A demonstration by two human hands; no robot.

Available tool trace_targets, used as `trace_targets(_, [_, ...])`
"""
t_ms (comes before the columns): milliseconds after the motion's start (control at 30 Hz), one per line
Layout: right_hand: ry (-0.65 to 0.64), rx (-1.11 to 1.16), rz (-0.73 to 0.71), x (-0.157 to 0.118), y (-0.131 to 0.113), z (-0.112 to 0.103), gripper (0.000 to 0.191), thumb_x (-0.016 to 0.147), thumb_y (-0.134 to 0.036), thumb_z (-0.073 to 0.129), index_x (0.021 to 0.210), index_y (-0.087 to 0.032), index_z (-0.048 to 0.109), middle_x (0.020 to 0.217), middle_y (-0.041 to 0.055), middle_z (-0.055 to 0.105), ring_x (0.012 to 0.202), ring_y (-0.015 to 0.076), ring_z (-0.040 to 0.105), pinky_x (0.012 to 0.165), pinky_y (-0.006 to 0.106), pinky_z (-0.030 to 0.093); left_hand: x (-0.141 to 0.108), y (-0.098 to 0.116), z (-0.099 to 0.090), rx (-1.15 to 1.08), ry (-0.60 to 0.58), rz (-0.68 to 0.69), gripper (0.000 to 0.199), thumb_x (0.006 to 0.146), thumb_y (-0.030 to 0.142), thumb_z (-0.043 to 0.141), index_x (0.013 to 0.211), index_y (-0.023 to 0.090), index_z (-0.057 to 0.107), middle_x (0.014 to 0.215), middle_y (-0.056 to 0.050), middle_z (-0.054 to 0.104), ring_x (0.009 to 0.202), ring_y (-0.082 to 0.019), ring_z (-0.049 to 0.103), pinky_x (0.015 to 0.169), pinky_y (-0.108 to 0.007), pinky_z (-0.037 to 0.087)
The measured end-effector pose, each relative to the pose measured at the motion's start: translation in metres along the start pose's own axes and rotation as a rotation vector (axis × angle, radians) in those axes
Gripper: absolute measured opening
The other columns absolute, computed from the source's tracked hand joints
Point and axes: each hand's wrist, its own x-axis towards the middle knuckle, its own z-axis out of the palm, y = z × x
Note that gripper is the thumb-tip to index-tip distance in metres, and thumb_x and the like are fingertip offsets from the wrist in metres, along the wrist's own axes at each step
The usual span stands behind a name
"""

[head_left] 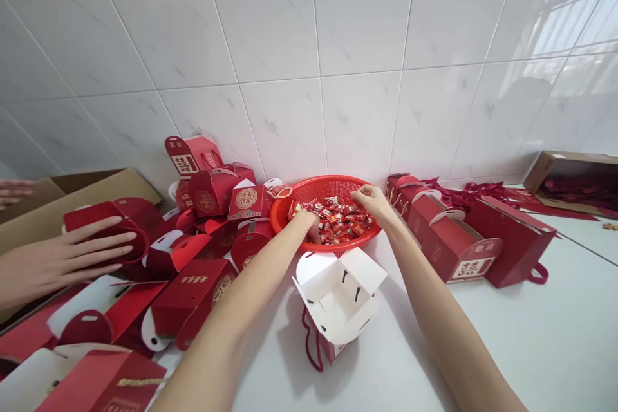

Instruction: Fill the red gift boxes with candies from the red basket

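Observation:
A red plastic basket (329, 248) holds a heap of red-wrapped candies (345, 219). Into its left side reaches my left hand (309, 222), its fingers mostly hidden among the wrappers. My right hand (371, 199) is over the right side of the basket, with fingers curled together at the candies; what they pinch is hidden. In front of the basket, between my forearms, stands an open gift box (333, 309) with a white inside, raised flaps and a dark red cord handle. Neither hand touches this box.
Many red gift boxes (196, 290) are piled at the left, where another person's hand (91, 248) rests on one. A cardboard carton (111, 199) stands behind them. More red boxes (441, 232) and ribbons (483, 190) lie right. A tiled wall (362, 116) rises behind.

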Motion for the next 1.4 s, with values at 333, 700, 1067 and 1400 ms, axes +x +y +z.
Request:
trace_targets(333, [-0.008,0.053,0.040,0.000,-0.001,0.001,0.025,0.073,-0.033,0.072,0.061,-0.020,0.054,0.048,-0.0022,0.059,0.048,0.0122,0.054,0.053,0.024,0.044,0.001,0.002,-0.005,-0.353,0.310,0.104,0.007,0.080,0.024,0.063,0.080,0.017,0.065,0.085,-0.007,0.073,0.078,-0.021,0.070,0.065,-0.026,0.051])
trace_targets(700, [-0.089,0.199,0.193,-0.004,-0.014,-0.001,0.021,0.079,-0.020,0.071,0.063,-0.018,0.058,0.058,-0.0024,0.058,0.051,0.0104,0.056,0.045,0.021,0.050,0.003,0.001,-0.006,-0.596,0.422,0.181,0.018,0.078,0.030,0.055,0.067,0.018,0.063,0.071,-0.003,0.069,0.074,-0.021,0.064,0.066,-0.027,0.045])
trace_targets(1067, [-0.137,0.225,0.246,-0.006,-0.015,0.007,0.008,0.077,-0.014,0.069,0.078,-0.018,0.062,0.067,0.0007,0.066,0.053,0.0104,0.059,0.045,0.019,0.049,-0.008,0.009,-0.002,-0.440,0.194,0.188,0.032,0.091,0.024,0.047,0.109,0.019,0.074,0.068,-0.002,0.073,0.061,-0.020,0.067,0.065,-0.028,0.051])
trace_targets(1400, [-0.067,0.237,0.223,-0.006,-0.013,0.008,0.012,0.073,-0.012,0.070,0.079,-0.018,0.062,0.065,0.0007,0.068,0.052,0.0108,0.060,0.044,0.019,0.048,0.000,0.003,0.007,-0.439,0.145,0.252,0.059,0.062,0.016,0.077,0.120,0.019,0.067,0.073,-0.001,0.073,0.061,-0.019,0.067,0.057,-0.023,0.047])
